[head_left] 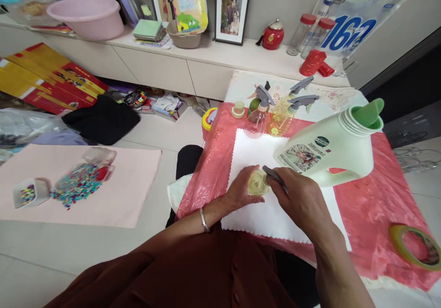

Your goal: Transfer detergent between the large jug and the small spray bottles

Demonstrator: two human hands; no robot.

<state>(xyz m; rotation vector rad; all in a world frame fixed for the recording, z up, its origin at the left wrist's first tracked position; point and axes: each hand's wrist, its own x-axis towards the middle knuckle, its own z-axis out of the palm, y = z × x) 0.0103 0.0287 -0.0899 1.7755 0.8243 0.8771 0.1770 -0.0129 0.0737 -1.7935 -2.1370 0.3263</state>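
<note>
Red plastic sheet [372, 207] under white cloth [262, 216], left hand [241, 191] cupping bottle [257, 185], right hand [299, 198] pinching grey trigger [274, 176], cluttered shelf [220, 53]

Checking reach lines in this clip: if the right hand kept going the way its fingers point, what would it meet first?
The right hand points up-left, holding a grey trigger top. First in that line is the small yellowish bottle held by the left hand, already at its fingertips. The detergent jug sits off to the right.

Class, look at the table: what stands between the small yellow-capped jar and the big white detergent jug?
In the head view, three spray bottles with grey triggers stand between the small jar and the detergent jug, on the red plastic sheet.
</note>
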